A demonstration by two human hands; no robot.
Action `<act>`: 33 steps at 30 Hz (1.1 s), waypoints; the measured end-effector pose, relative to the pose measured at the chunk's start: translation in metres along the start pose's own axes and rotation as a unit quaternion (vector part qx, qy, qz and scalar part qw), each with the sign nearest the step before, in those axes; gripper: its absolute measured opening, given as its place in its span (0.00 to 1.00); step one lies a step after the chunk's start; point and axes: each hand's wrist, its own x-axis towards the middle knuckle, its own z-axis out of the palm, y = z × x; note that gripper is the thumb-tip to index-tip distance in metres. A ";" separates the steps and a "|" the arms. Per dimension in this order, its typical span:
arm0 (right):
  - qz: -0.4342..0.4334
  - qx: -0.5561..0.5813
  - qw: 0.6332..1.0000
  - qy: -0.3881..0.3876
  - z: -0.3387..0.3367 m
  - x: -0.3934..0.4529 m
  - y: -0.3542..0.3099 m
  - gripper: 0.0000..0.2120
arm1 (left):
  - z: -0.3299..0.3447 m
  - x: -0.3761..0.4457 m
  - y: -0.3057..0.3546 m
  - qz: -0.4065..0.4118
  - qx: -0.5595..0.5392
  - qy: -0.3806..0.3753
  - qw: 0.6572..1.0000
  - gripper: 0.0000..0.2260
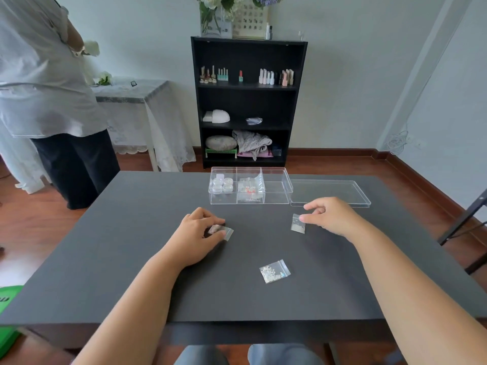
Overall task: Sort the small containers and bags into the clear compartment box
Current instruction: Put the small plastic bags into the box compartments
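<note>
A clear compartment box (276, 197) stands at the far middle of the dark table. Its left cell holds several small round containers (222, 183); its middle cell holds small bags (249, 189); its right cell is bare. My left hand (197, 234) pinches a small clear bag (224, 231) lying on the table. My right hand (330, 216) pinches the top edge of another small bag (297, 224), which rests on the table. A third bag of white beads (274, 271) lies loose nearer to me, between my forearms.
The box's clear lid (332, 192) lies flat to the right of the box. A person (50, 96) stands at the table's far left corner. A black shelf unit (247, 101) stands against the wall behind. A green object (8, 301) sits at the left edge.
</note>
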 end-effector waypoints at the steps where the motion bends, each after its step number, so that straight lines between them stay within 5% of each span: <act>1: 0.008 0.009 1.000 -0.002 0.003 0.000 0.000 0.20 | 0.000 -0.001 0.001 -0.002 0.006 -0.007 1.000 0.14; 14: 0.028 -0.003 0.999 -0.026 0.016 0.002 -0.001 0.17 | -0.017 0.010 0.035 -0.023 0.052 -0.078 0.995 0.10; 17: 0.039 -0.005 0.999 -0.038 0.013 0.004 -0.001 0.25 | -0.014 0.015 0.048 -0.003 0.027 -0.052 0.998 0.07; 25: 0.034 -0.039 0.995 -0.087 0.004 0.006 -0.009 0.26 | -0.013 0.075 0.108 0.043 -0.087 0.053 0.994 0.01; 33: 0.036 -0.004 0.994 -0.102 -0.002 0.009 0.000 0.25 | -0.006 0.140 0.130 0.052 0.041 -0.014 0.998 0.11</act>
